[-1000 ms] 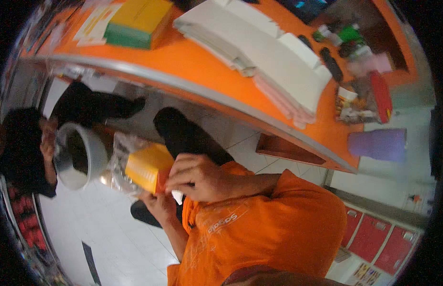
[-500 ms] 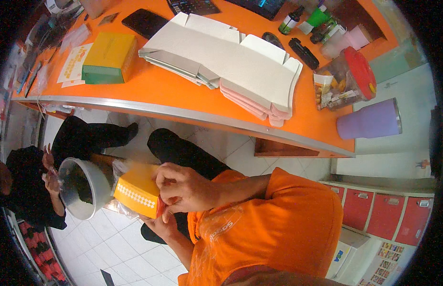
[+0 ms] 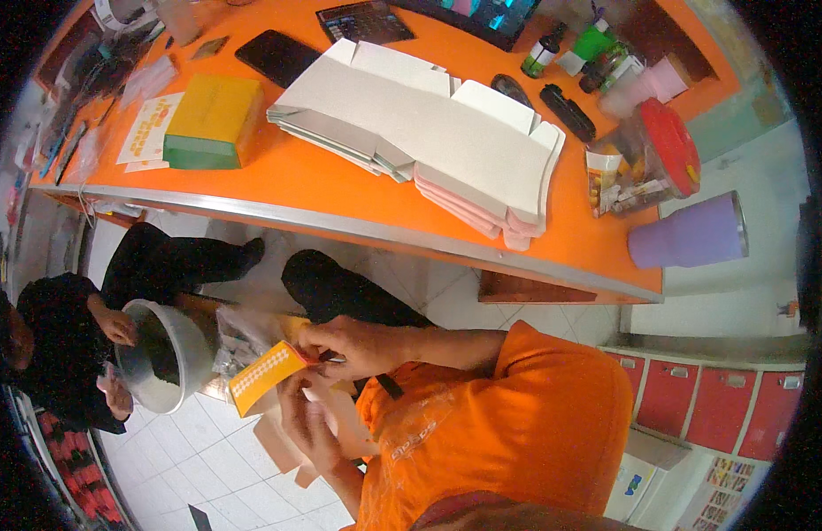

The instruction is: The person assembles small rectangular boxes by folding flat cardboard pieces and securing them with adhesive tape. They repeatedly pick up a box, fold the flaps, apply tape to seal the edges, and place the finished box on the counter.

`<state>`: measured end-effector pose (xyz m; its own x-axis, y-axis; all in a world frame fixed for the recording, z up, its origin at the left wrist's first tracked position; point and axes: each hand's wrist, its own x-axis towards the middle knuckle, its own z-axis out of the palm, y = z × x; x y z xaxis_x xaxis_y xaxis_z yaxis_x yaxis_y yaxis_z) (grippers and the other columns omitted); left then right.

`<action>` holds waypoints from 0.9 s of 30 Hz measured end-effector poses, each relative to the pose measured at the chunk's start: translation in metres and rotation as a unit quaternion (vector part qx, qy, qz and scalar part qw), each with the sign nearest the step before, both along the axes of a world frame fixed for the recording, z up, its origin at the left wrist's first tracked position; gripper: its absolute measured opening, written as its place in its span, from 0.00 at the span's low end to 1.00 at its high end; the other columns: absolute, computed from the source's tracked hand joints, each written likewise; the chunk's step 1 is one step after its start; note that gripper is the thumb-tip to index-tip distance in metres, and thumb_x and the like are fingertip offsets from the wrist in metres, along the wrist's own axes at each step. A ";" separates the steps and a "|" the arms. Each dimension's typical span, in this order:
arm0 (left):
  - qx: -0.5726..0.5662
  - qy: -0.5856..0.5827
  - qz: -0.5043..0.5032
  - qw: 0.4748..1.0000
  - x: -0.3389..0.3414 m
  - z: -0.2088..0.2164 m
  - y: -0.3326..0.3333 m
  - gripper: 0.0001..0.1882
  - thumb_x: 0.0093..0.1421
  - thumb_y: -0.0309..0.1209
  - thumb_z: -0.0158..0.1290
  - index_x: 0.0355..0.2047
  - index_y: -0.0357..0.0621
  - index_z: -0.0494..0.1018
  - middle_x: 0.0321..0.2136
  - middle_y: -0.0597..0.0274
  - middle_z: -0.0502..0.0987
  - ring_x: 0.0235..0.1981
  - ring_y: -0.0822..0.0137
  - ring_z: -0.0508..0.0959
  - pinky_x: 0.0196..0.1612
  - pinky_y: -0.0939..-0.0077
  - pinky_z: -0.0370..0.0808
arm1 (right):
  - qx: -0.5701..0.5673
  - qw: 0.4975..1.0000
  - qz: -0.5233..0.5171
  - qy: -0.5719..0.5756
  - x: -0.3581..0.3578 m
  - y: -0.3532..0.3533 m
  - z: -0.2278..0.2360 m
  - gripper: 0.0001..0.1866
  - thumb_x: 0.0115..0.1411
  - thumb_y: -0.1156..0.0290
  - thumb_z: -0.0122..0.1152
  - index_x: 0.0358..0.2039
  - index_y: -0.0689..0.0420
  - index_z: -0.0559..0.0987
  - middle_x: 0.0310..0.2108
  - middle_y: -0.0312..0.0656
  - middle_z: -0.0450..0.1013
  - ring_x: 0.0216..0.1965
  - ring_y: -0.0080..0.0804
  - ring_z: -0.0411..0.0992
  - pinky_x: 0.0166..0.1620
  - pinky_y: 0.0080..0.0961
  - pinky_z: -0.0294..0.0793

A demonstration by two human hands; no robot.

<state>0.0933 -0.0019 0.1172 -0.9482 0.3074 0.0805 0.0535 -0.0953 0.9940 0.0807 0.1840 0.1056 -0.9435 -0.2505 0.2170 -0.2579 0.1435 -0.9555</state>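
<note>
Between my hands is a yellow carton (image 3: 264,380) with a row of white shapes along one side. Its pale pinkish-brown flaps (image 3: 283,447) are spread out below. My right hand (image 3: 353,345) pinches the carton's upper edge, fingers curled. Underneath, my left hand (image 3: 307,416) grips the carton near the opened flaps, with its fingertips partly hidden. A clear plastic bag with something inside (image 3: 234,341) lies just beyond the carton.
On the orange table (image 3: 340,208) lie a stack of flat white cartons (image 3: 429,115), a yellow-green box (image 3: 212,119) and a black phone (image 3: 276,57). A red-lidded jar (image 3: 641,159) and lilac tumbler (image 3: 690,230) stand right. Another person's hands (image 3: 119,327) are at a white tub (image 3: 185,354).
The carton has tilted and its pale flaps now stick out below, where it looked closed before. The other person's hands have moved to the tub's rim.
</note>
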 end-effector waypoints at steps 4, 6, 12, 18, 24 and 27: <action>-0.340 0.223 0.035 0.913 0.006 -0.005 0.015 0.40 0.42 0.32 0.73 0.54 0.40 0.65 0.51 0.47 0.68 0.55 0.45 0.68 0.59 0.55 0.67 | -0.063 0.988 -0.128 -0.055 0.004 -0.009 -0.001 0.13 0.58 0.77 0.66 0.41 0.64 0.72 0.40 0.52 0.80 0.40 0.42 0.82 0.42 0.30 0.82; -0.364 0.235 0.073 0.899 0.006 -0.023 0.015 0.35 0.44 0.30 0.71 0.52 0.42 0.67 0.51 0.45 0.68 0.55 0.43 0.68 0.57 0.51 0.68 | 0.017 0.988 -0.120 -0.092 0.006 -0.009 0.007 0.12 0.58 0.75 0.65 0.41 0.65 0.75 0.36 0.51 0.80 0.36 0.41 0.82 0.40 0.30 0.82; -0.428 0.316 0.133 0.836 0.000 -0.036 0.023 0.26 0.44 0.27 0.69 0.44 0.41 0.72 0.47 0.45 0.70 0.50 0.44 0.72 0.50 0.53 0.72 | 0.181 0.972 -0.135 -0.065 0.014 -0.011 0.004 0.13 0.58 0.72 0.65 0.41 0.65 0.80 0.29 0.51 0.80 0.29 0.42 0.81 0.36 0.31 0.82; -0.392 0.236 -0.003 0.889 -0.006 -0.044 -0.014 0.20 0.45 0.21 0.66 0.41 0.40 0.77 0.43 0.53 0.79 0.38 0.56 0.80 0.43 0.62 0.77 | 0.354 0.929 -0.098 0.044 0.015 -0.010 0.009 0.23 0.56 0.75 0.63 0.54 0.57 0.76 0.39 0.50 0.75 0.40 0.43 0.78 0.42 0.32 0.82; -0.147 -0.089 0.161 0.972 0.015 -0.047 -0.010 0.27 0.51 0.17 0.63 0.52 0.31 0.69 0.47 0.54 0.77 0.46 0.60 0.78 0.52 0.67 0.75 | 0.290 0.954 -0.018 0.072 0.028 -0.009 0.018 0.26 0.61 0.77 0.56 0.61 0.54 0.71 0.47 0.50 0.70 0.48 0.43 0.74 0.47 0.30 0.81; -0.106 -0.103 0.213 0.966 0.026 -0.044 -0.002 0.24 0.51 0.16 0.61 0.49 0.31 0.71 0.46 0.55 0.77 0.47 0.61 0.76 0.51 0.69 0.74 | 0.268 0.957 -0.009 0.108 0.030 -0.007 0.016 0.24 0.62 0.76 0.55 0.61 0.55 0.71 0.46 0.49 0.70 0.47 0.42 0.74 0.46 0.30 0.81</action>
